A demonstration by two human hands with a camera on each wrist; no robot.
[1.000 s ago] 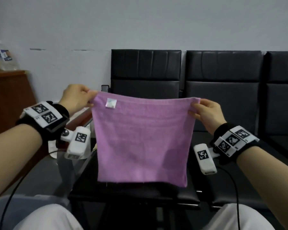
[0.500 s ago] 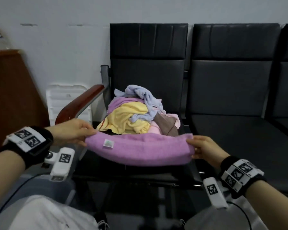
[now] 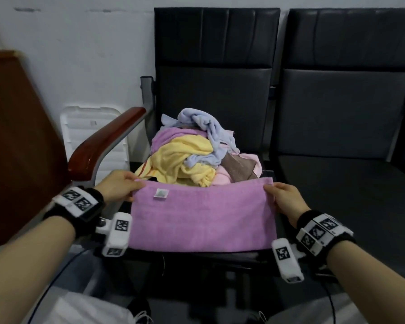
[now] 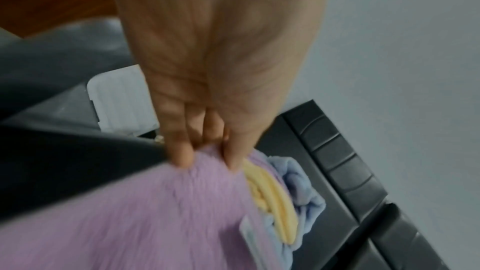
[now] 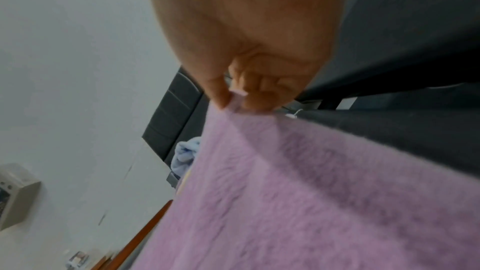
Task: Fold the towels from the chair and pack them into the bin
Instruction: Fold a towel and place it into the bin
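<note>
A purple towel with a small white label lies spread flat on the front of the black chair seat. My left hand pinches its far left corner, as the left wrist view shows at the towel under my left hand. My right hand pinches the far right corner; in the right wrist view thumb and fingers of that hand clamp the towel edge. Behind it sits a pile of crumpled towels, yellow, light blue, pink, purple and brown. No bin is in view.
The chair has a red-brown wooden armrest at left. A white ribbed plastic panel leans on the wall behind it. A brown cabinet stands at far left. A second black chair adjoins on the right.
The purple towel hung stretched in the air before me; both hands have lowered it onto the chair seat, where it now lies flat in front of the pile.
</note>
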